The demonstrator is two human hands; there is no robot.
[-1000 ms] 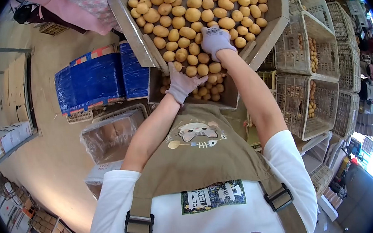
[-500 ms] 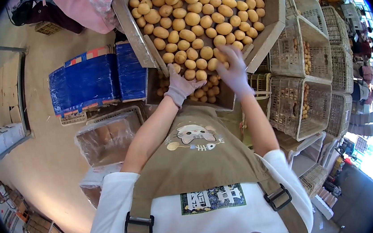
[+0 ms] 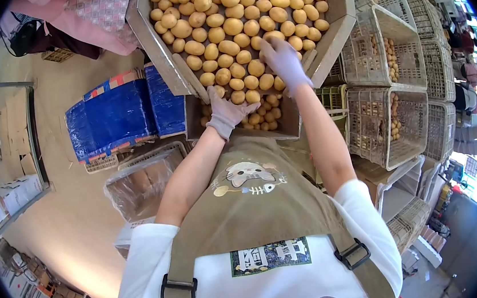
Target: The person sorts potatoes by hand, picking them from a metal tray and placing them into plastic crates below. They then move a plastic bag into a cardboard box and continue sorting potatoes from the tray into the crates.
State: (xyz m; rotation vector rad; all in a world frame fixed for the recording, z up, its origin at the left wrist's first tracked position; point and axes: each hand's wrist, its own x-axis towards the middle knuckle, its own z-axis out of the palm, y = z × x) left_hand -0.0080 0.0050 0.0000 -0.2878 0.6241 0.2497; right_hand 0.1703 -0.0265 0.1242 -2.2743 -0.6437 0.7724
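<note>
1. The small yellow-skinned potatoes [image 3: 227, 29] lie packed in one layer on a wide, sloping, metal-sided sorting tray [image 3: 153, 39]. The tray narrows to a mouth just in front of the person.
2. The gloved right hand [image 3: 282, 58] lies palm down on the potatoes at the tray's lower right edge, fingers curved over them. Whether it grips one, I cannot tell.
3. The gloved left hand [image 3: 226, 109] is spread and unclenched at the mouth, its fingertips touching the lowest potatoes and holding none.
4. A brown cardboard box [image 3: 292, 119] sits directly below the mouth, partly filled with more potatoes.
5. To my eye the work is drawing potatoes down through the mouth. It would go best with the left hand acting as a gate while the right sweeps a few at a time, so that none bounce over the box wall.
6. Grey mesh baskets [image 3: 367, 50], some holding potatoes, are stacked close on the right, near that elbow.
7. A blue plastic-wrapped bundle [image 3: 114, 112] and a plastic-lined carton [image 3: 138, 181] stand on the left. Someone's pink garment [image 3: 94, 19] shows beyond the tray.
</note>
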